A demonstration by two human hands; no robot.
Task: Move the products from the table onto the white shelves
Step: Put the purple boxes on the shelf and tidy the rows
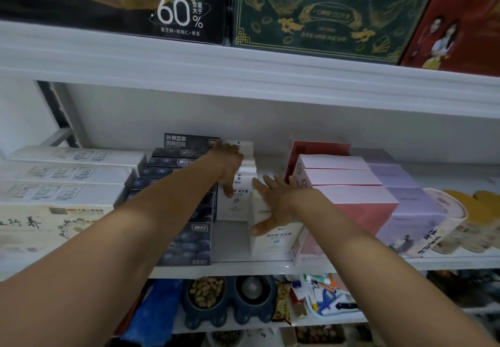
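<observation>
cardboard fills the white shelf from end to end. at nine o'clock lie long white cartons, flat and matte, with grey marks on their lids. right of them, glossy dark blue boxes printed with berries stand packed in a row running toward the back.

the left hand reaches over these to just above centre. it lies palm down along the tops of a row of small white boxes, fingers stretched toward the back and thumb pointing down the front box's face. it presses on the row rather than clasping it.

at that hand's four o'clock the right hand is spread flat, fingers straight, on the sloping top of a tilted white box, with the thumb against the box's front upper edge. this box sits on the shelf just beside the row, leaning out of line.

below, at six o'clock, a round dark pet bowl holds brown kibble.

at the tilted box's three o'clock, touching it, stand pink boxes, smooth rectangular blocks with pale tops and deeper sides. lilac boxes of the same shape follow, then a round tub with a pale lid.
</observation>
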